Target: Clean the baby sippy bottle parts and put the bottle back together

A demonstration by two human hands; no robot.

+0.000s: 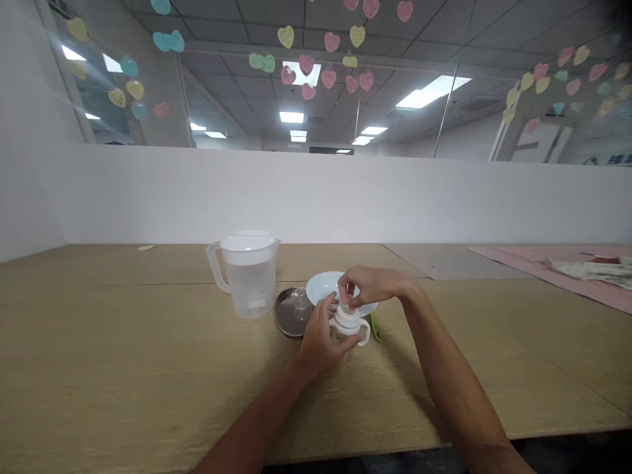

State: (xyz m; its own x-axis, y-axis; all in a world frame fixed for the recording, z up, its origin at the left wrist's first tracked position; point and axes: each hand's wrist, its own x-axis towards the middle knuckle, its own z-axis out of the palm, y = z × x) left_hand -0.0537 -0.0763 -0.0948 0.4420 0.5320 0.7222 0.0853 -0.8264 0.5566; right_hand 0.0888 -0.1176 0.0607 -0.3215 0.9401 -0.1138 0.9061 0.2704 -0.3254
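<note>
White plastic, two-handled baby bottle (348,324) stands upright on the wooden table (123,368), left hand (320,339) wrapped around its body, right hand (368,286) pinching its top from above. Just behind lies a pale blue plate (320,286); a clear lidded pitcher (247,273) and round dark lid (291,315) sit to the left, a green utensil (376,327) just right.
</note>
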